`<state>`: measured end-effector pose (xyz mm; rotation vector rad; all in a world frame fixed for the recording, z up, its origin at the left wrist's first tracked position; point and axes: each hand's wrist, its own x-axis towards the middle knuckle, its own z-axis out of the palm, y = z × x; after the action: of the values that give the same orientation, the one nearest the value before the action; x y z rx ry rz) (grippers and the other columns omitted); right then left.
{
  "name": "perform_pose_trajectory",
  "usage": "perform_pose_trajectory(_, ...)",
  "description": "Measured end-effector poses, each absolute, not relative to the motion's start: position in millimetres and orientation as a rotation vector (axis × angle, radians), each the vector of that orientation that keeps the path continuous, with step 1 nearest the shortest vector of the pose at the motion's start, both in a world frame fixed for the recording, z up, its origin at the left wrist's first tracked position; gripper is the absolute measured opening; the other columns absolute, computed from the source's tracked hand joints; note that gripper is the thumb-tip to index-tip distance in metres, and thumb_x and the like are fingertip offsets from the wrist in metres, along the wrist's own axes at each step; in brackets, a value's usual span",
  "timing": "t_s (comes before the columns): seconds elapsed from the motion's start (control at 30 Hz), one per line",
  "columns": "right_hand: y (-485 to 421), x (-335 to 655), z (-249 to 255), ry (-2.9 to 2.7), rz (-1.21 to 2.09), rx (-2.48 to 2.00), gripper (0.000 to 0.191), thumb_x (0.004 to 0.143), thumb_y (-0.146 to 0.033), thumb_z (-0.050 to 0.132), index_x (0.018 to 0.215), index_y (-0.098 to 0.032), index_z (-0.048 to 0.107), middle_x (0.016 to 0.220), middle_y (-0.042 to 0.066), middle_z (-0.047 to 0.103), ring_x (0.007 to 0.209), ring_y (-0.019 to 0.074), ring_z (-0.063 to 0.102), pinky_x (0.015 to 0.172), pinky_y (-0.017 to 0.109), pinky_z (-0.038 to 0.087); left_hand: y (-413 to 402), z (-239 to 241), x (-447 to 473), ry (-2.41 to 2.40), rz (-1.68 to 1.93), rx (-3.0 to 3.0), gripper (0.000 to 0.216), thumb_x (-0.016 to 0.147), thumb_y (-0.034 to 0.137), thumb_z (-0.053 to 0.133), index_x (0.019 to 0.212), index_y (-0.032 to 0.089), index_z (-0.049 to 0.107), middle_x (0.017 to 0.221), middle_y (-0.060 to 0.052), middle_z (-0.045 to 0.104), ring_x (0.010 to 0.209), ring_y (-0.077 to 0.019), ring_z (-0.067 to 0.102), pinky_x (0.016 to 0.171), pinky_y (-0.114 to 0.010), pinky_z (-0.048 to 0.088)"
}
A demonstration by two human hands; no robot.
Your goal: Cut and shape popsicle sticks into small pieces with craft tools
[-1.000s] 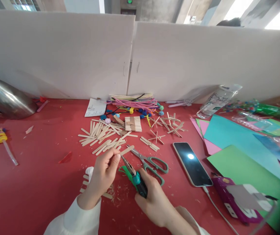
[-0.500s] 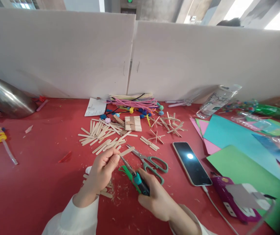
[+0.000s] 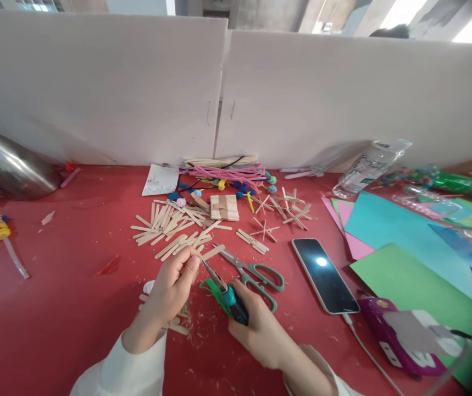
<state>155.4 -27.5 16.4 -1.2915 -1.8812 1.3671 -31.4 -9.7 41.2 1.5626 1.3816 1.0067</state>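
My left hand point(image 3: 178, 279) pinches a wooden craft stick point(image 3: 213, 252) between thumb and fingertips, its free end pointing right. My right hand point(image 3: 256, 324) is wrapped round pliers point(image 3: 229, 297) with teal-and-black grips, whose narrow metal tip meets the stick beside my left fingertips. Whether the jaws are closed on the wood I cannot tell. Grey-handled scissors point(image 3: 256, 272) lie just beyond my right hand. A green strip point(image 3: 215, 294) lies under the pliers. More craft sticks point(image 3: 178, 328) and pale wood shavings are partly hidden by my left wrist.
A pile of craft sticks point(image 3: 167, 223) lies ahead, with star-shaped stick pieces point(image 3: 291, 209) to its right. A phone point(image 3: 324, 275) is cabled near a purple device point(image 3: 400, 335). Coloured paper point(image 3: 404, 225) covers the right side. A metal flask point(image 3: 13, 159) stands left; white panels point(image 3: 95, 88) close the back.
Both hands, with the stick and pliers, have shifted very slightly left and up. The stick and the pliers' tip stay together. The view has tilted a little.
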Motion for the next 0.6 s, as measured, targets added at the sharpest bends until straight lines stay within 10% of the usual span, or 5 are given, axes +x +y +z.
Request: perform_pose_trajectory(0.6,-13.1,159.5,11.9,-1.855,1.011,-1.445,0.010,0.067,-0.015,0.045,0.074,-0.021,0.042,0.065,-0.001,0.048,0.059,0.0152,0.044,0.056,0.024,0.032,17.3,53.2,-13.8,1.483,0.849,1.821,0.024,0.092,0.037,0.035,0.082,0.021,0.049,0.058,0.006,0.038,0.052,-0.0116,0.038,0.052,-0.022,0.032)
